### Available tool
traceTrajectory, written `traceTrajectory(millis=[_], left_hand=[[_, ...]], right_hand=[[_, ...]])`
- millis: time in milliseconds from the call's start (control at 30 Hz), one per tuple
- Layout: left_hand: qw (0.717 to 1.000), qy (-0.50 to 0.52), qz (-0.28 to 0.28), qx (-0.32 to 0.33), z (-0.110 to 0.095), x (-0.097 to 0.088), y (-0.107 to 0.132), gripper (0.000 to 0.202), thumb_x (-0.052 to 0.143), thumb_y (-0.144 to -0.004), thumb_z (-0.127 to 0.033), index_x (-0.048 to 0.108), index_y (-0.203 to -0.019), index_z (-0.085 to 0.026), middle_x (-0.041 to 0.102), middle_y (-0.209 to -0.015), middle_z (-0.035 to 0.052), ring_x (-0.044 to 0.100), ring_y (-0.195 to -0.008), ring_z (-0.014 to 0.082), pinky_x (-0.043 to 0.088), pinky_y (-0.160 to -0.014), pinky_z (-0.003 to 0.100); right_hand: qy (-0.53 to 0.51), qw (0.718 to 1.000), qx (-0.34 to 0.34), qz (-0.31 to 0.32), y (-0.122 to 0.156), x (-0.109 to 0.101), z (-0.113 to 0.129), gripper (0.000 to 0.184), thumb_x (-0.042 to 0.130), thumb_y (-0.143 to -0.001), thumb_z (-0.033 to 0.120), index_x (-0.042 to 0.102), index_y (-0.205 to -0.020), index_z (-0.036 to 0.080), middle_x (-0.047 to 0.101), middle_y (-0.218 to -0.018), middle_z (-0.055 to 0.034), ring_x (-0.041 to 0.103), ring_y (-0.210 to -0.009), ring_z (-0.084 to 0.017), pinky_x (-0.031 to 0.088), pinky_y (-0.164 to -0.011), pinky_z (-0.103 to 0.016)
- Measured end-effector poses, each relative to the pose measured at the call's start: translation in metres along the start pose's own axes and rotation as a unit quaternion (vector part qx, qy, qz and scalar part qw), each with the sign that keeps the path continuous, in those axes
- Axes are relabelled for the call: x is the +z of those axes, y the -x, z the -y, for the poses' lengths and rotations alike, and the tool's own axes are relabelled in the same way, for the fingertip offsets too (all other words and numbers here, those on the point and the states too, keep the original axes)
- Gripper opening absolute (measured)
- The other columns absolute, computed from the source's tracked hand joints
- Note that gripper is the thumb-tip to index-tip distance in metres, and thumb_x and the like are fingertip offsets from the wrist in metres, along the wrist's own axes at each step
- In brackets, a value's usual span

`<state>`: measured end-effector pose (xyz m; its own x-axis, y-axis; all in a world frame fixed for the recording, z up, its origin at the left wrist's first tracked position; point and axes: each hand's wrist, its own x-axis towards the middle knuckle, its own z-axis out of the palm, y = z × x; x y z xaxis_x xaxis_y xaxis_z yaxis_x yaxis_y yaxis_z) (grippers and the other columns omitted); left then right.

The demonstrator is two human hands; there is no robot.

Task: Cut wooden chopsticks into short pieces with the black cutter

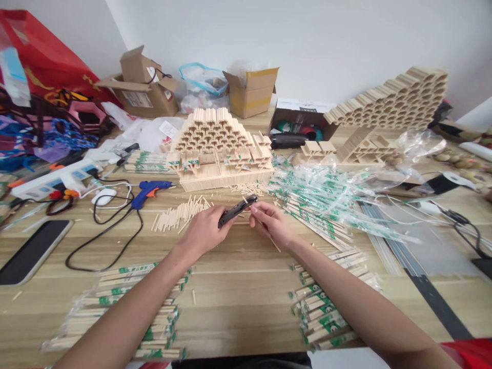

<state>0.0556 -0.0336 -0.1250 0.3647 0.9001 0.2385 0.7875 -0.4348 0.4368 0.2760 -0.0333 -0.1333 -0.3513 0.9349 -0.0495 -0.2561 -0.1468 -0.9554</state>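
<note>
My left hand is closed around a dark cutter tool held just above the wooden table. My right hand pinches a thin wooden stick at the tool's jaws. Just behind the hands lie a pile of cut stick pieces and a stepped model built of sticks. Wrapped chopstick packs lie under my left forearm, and more packs lie beside my right forearm.
A blue glue gun with a black cord lies to the left, near a power strip and a phone. Empty plastic wrappers spread to the right. A second stick model and cardboard boxes stand at the back.
</note>
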Motion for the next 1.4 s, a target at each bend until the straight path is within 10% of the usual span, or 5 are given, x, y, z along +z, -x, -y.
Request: traceTrajectory(millis=[1400], left_hand=[[0.980, -0.103, 0.103, -0.138, -0.015, -0.012, -0.008, 0.081, 0.020, -0.098, -0.075, 0.072, -0.073, -0.018, 0.072, -0.071, 0.0150, 0.071, -0.074, 0.0300, 0.041, -0.063, 0.034]], right_hand=[[-0.021, 0.999, 0.039, -0.016, -0.005, 0.000, -0.010, 0.038, 0.075, -0.085, 0.052, 0.068, -0.099, 0.017, 0.063, -0.069, 0.0037, 0.031, -0.037, -0.003, 0.014, -0.037, -0.022]])
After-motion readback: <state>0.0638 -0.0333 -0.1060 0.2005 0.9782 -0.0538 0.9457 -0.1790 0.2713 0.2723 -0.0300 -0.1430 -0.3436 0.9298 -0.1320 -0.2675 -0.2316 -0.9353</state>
